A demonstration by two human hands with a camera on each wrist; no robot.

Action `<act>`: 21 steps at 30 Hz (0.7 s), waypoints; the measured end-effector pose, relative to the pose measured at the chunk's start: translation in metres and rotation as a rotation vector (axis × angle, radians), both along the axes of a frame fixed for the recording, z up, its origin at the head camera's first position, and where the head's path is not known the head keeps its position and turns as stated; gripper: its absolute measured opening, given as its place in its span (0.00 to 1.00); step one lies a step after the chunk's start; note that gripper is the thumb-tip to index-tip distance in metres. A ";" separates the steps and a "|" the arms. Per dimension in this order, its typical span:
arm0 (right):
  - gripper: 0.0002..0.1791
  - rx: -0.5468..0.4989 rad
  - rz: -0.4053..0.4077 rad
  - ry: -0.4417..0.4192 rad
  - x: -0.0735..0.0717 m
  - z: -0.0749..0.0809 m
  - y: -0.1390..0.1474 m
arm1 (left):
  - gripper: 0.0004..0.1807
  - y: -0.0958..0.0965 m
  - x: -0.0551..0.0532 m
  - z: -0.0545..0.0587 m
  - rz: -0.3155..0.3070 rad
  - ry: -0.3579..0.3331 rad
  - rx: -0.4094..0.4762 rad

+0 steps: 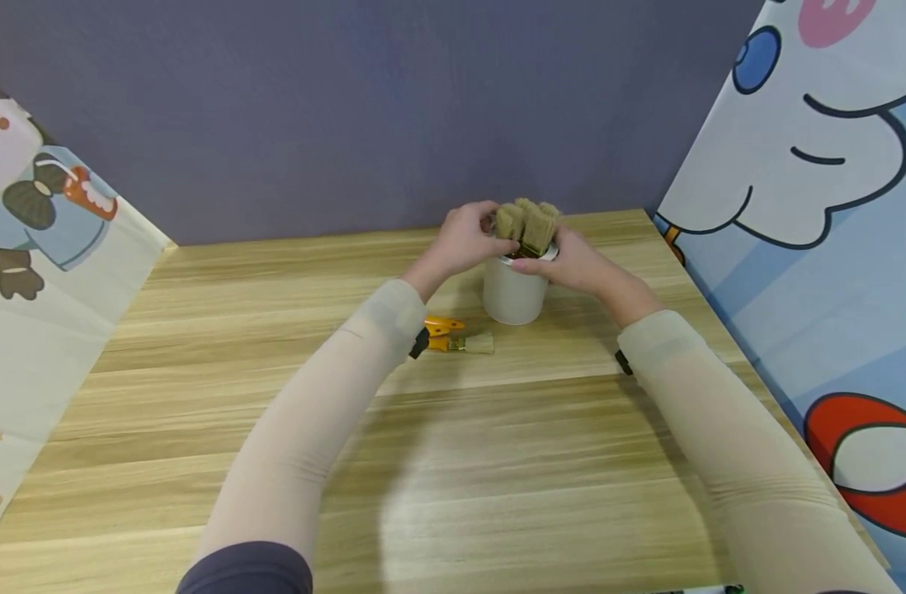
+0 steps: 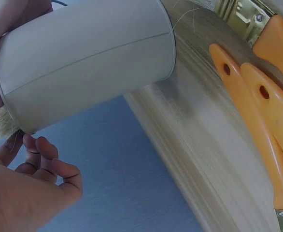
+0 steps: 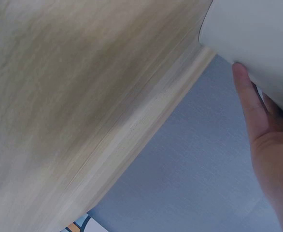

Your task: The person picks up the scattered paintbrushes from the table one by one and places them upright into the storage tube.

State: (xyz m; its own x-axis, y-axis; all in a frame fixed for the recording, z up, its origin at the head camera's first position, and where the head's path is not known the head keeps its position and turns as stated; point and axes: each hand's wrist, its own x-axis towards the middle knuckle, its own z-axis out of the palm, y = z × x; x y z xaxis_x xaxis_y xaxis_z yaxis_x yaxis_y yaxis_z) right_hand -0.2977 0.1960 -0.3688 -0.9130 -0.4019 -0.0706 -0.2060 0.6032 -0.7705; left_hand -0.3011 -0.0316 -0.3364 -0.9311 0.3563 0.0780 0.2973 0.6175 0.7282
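A whitish cylindrical container (image 1: pixel 514 293) stands near the table's back edge with several paintbrushes in it, their tan bristles (image 1: pixel 535 227) upward. My left hand (image 1: pixel 468 239) is at the container's left rim, thumb and fingers pinching a paintbrush among the bristles; in the left wrist view its other fingers are curled beside the rim. The right hand (image 1: pixel 579 262) holds the container's right side at the rim, thumb in front, with a finger extended along the wall in the right wrist view. The brush handles inside the container are hidden.
Paintbrushes with orange handles (image 2: pixel 247 121) lie on the wooden table (image 1: pixel 238 396), left of and nearer than the container, partly behind the left sleeve. A dark grey wall (image 1: pixel 334 124) rises behind the table. Cartoon-printed panels (image 1: pixel 795 165) flank both sides.
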 end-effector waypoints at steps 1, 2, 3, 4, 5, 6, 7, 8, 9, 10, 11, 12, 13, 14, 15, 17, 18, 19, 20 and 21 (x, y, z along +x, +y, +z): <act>0.48 0.001 -0.001 -0.003 0.000 0.000 0.000 | 0.34 0.000 0.000 0.000 -0.002 0.000 -0.002; 0.48 0.000 -0.001 -0.006 0.000 0.000 0.000 | 0.35 0.000 0.000 0.000 -0.004 -0.002 -0.005; 0.48 0.000 -0.001 -0.008 0.000 0.000 0.000 | 0.37 0.000 0.000 0.000 -0.004 -0.004 -0.008; 0.49 0.001 -0.001 -0.009 0.000 0.000 0.001 | 0.39 -0.001 0.001 0.000 -0.005 -0.005 -0.010; 0.49 0.002 -0.002 -0.009 0.000 0.000 0.001 | 0.41 -0.002 0.001 0.001 -0.005 -0.006 -0.012; 0.49 0.002 -0.002 -0.009 0.000 0.000 0.001 | 0.41 -0.004 0.002 0.002 -0.005 -0.007 -0.011; 0.49 0.001 -0.003 -0.010 0.000 0.000 0.000 | 0.41 -0.007 0.003 0.003 -0.004 -0.005 -0.011; 0.49 0.000 -0.004 -0.007 -0.001 0.000 0.000 | 0.41 -0.009 0.003 0.004 -0.004 0.001 -0.008; 0.49 0.000 -0.007 -0.003 -0.001 0.000 0.000 | 0.40 -0.012 0.004 0.005 -0.004 0.007 -0.004; 0.49 -0.003 -0.008 -0.001 0.000 0.000 -0.001 | 0.39 -0.016 0.004 0.007 -0.006 0.010 0.002; 0.49 -0.006 -0.009 0.001 0.000 0.000 -0.001 | 0.38 -0.019 0.004 0.009 -0.008 0.013 0.009; 0.49 -0.007 -0.010 0.005 0.000 0.000 -0.001 | 0.38 -0.023 0.005 0.011 -0.013 0.018 0.017; 0.49 -0.007 -0.011 0.011 0.000 0.000 -0.001 | 0.37 -0.027 0.005 0.013 -0.016 0.020 0.020; 0.49 -0.007 -0.011 0.017 0.000 0.000 -0.001 | 0.37 -0.032 0.005 0.016 -0.022 0.018 0.025; 0.48 -0.007 -0.011 0.019 0.000 0.000 -0.002 | 0.37 -0.036 0.005 0.018 -0.028 0.014 0.030; 0.48 -0.005 -0.016 0.023 0.000 0.000 -0.002 | 0.37 -0.046 0.006 0.022 -0.045 0.003 0.031; 0.48 -0.005 -0.017 0.021 0.000 0.000 -0.002 | 0.37 -0.052 0.006 0.023 -0.054 -0.007 0.026; 0.49 -0.004 -0.019 0.018 0.000 0.000 -0.002 | 0.36 -0.057 0.006 0.024 -0.061 -0.019 0.018; 0.49 -0.003 -0.021 0.013 0.000 0.000 -0.002 | 0.36 -0.062 0.007 0.026 -0.069 -0.027 0.012; 0.49 0.001 -0.023 0.008 0.001 0.000 -0.002 | 0.35 -0.068 0.007 0.026 -0.074 -0.037 0.002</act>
State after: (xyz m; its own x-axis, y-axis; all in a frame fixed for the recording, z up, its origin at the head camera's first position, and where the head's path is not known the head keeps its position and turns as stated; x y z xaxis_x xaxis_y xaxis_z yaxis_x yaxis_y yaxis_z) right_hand -0.2972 0.1944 -0.3689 -0.9224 -0.3811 -0.0632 -0.1988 0.6084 -0.7684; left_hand -0.2940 -0.0995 -0.3100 -0.9045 0.4240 0.0450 0.3150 0.5933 0.7408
